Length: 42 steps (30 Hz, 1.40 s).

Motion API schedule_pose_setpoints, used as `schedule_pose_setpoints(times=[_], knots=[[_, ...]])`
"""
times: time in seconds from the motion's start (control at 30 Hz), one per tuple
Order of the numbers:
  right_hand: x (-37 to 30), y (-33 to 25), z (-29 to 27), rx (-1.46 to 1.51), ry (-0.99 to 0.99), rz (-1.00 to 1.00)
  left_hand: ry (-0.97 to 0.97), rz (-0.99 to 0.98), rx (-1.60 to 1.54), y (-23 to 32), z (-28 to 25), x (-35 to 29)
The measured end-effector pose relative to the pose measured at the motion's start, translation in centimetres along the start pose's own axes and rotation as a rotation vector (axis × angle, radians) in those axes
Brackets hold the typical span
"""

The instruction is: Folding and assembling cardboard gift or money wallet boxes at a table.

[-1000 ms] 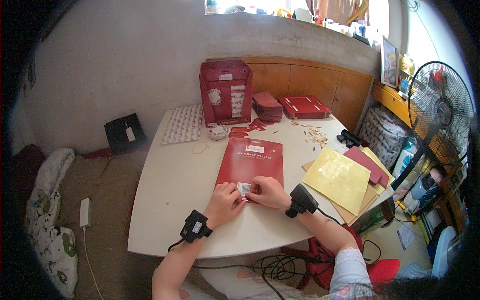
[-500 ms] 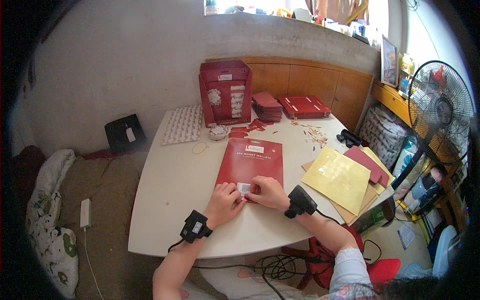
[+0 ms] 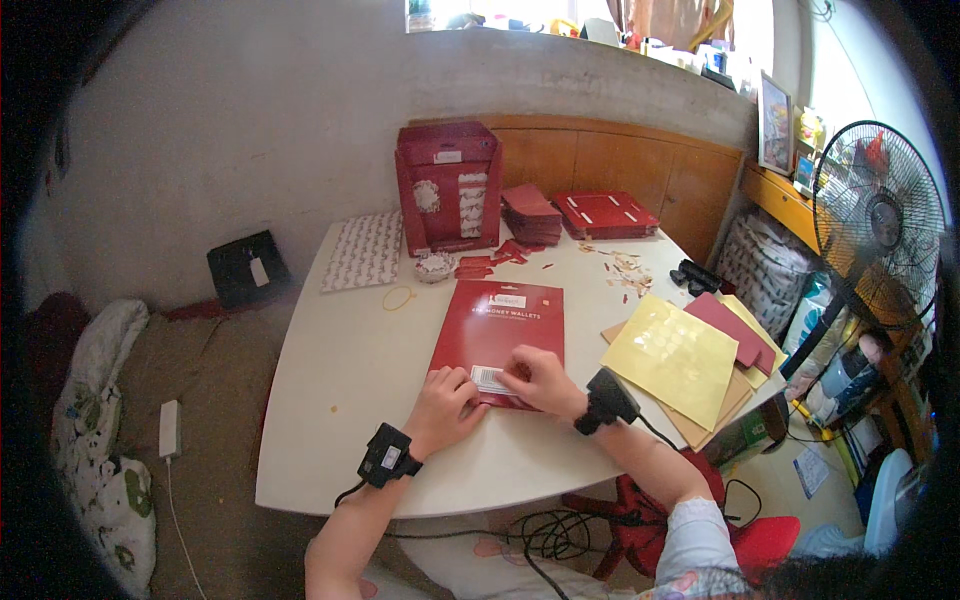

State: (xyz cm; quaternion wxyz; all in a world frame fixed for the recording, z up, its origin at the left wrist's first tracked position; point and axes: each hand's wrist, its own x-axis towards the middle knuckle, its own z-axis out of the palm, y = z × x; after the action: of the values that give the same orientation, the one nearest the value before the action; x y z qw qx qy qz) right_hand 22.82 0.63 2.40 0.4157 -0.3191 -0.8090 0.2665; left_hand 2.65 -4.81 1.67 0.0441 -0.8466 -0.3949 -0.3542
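A flat red packaging sleeve (image 3: 500,340) with a hanging hole lies on the white table in front of me. Near its bottom edge is a white barcode label (image 3: 487,379). My left hand (image 3: 447,410) has its fingers curled together on the sleeve's lower left edge, beside the label. With fingers bent in a pinch, my right hand (image 3: 545,383) is at the label's right end and covers part of it. The fingertips of both hands are partly hidden. Each wrist carries a black strapped-on device.
Behind the sleeve stand a red display box (image 3: 450,190), a roll of labels (image 3: 435,266), stacked red cards (image 3: 531,214) and red sleeves (image 3: 606,215). Paper scraps (image 3: 628,268) lie nearby. Yellow sheets (image 3: 675,360) cover the table's right side. A black fan (image 3: 880,225) stands far right.
My right hand has shifted slightly right and up, and more of the barcode label shows. My left hand stays nearly in place.
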Motion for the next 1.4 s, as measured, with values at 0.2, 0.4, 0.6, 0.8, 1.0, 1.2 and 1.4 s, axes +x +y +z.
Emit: schedule_pose_setpoints(times=[0.2, 0.4, 0.6, 0.8, 1.0, 1.2, 1.4], knots=[[-0.2, 3.3, -3.7, -0.288, 0.288, 0.056, -0.009, 0.051, 0.021, 0.0, -0.2, -0.1], [-0.1, 4.4, -4.3, -0.309, 0.087, 0.474, -0.104, -0.031, 0.290, 1.0, 0.6, 0.1], [-0.6, 3.8, -3.7, 0.469, 0.285, 0.253, -0.153, -0.124, 0.185, 1.1, 0.5, 0.3], [-0.9, -0.8, -3.9, 0.743, 0.216, 0.032, 0.091, -0.096, 0.020, 0.3, -0.8, 0.1], [-0.3, 2.1, -5.3, 0.552, 0.433, 0.164, 0.103, 0.024, 0.166, 0.7, -2.2, 0.2], [0.1, 4.9, -6.5, 0.073, 0.601, 0.200, 0.092, 0.156, 0.354, -0.7, -1.8, -0.1], [0.0, 5.0, -7.7, 0.189, 0.591, 0.269, 0.080, 0.226, 0.318, -0.3, -1.8, 0.1]])
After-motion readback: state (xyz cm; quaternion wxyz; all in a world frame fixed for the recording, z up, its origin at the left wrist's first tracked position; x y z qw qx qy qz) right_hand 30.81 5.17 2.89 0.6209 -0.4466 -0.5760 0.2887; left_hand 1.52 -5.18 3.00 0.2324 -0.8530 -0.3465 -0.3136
